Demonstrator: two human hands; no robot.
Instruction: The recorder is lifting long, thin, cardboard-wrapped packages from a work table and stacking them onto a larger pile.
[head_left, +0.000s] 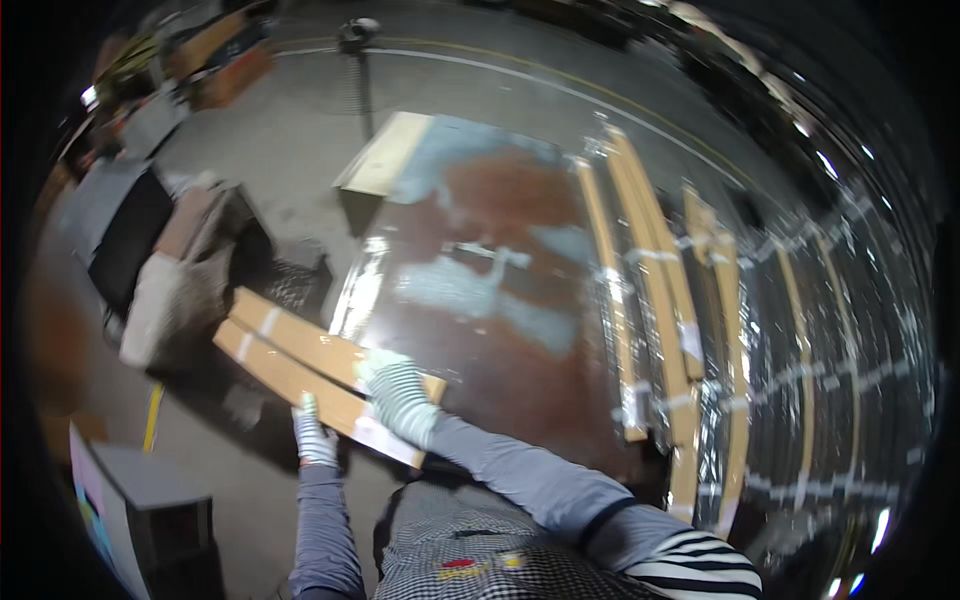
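At lower left stands a grey cabinet. Left of centre, a pair of tan cartons slants side by side toward the table. The left hand, in a striped glove, has its thumb at their near edge; its fingers are hidden, so their grip cannot be told. The right hand clamps its fingers across the cartons' right end. Next comes the worn brown table. At far right, tan strips already lie bundled in clear wrap; the held pair seems not yet released.
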